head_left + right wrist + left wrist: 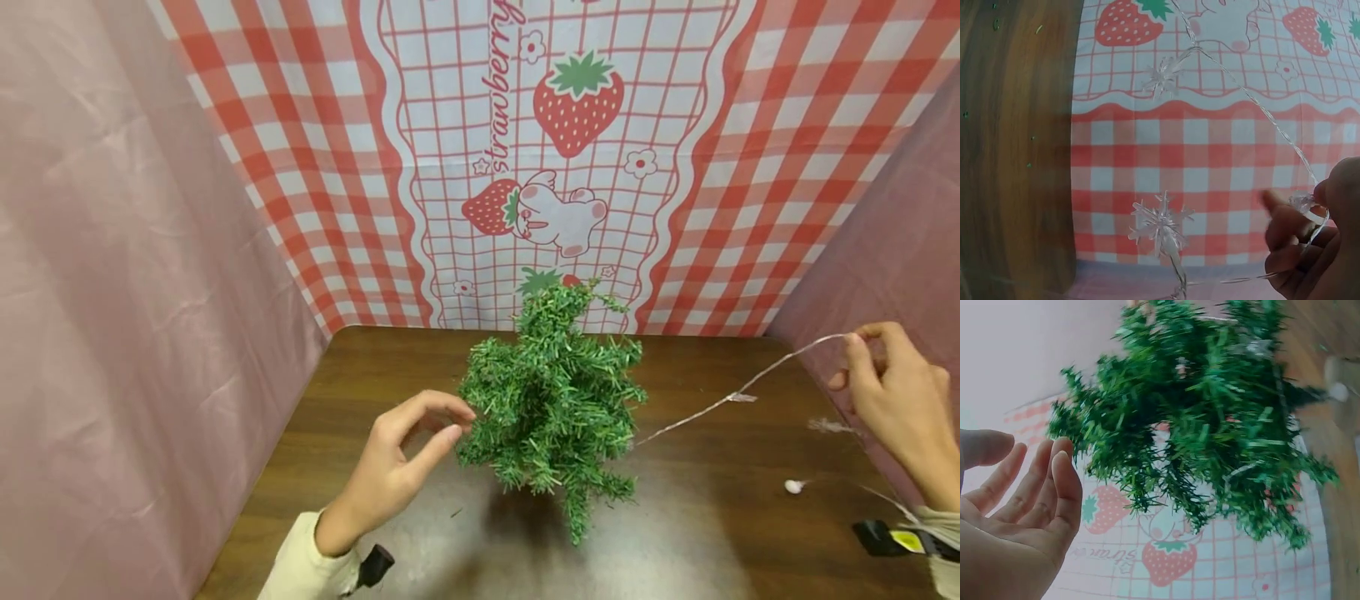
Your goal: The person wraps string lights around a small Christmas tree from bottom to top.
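Note:
A small green artificial Christmas tree (pixel 555 400) stands on the wooden table. My left hand (pixel 393 458) is at its left side, fingers bent loosely with the tips right at the branch ends; nothing shows between thumb and fingers. Out to the right, my right hand (pixel 896 392) pinches the clear wire of a string of lights (pixel 738 397), which runs taut down to the tree's right side. Clear plastic snowflakes (pixel 1161 226) hang along it in the right wrist view. Pale pieces of the string (pixel 1257 347) show among the branches in the left wrist view.
The brown table (pixel 360 375) carries the tree, and small green bits lie on it. A small white ball (pixel 793 487) hangs or lies below the right hand. Behind is a red-checked strawberry cloth (pixel 315 150); a pink curtain (pixel 112 250) covers the left side.

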